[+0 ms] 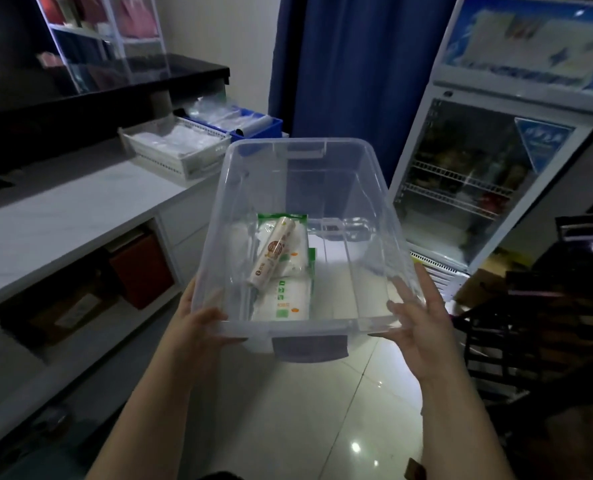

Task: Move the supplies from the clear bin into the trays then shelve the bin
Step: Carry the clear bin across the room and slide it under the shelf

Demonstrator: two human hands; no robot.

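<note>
I hold the clear bin (357,174) in the air in front of me, over the floor. My left hand (198,320) grips its near left corner, thumb over the rim. My right hand (416,313) presses its near right side with fingers spread. Inside, toward the left, lie white packets with green print (284,299) and a slim beige roll (272,252) slanted across them. On the white counter to the left stand a white tray (156,161) and a blue tray (263,128), both with clear plastic items in them.
The white counter (56,220) runs along the left, with open shelves below holding a red box (142,271) and cartons. A glass-door fridge (489,181) stands at the right, a blue curtain (357,64) behind. Dark stacked crates (544,327) sit at the right. The floor is glossy tile.
</note>
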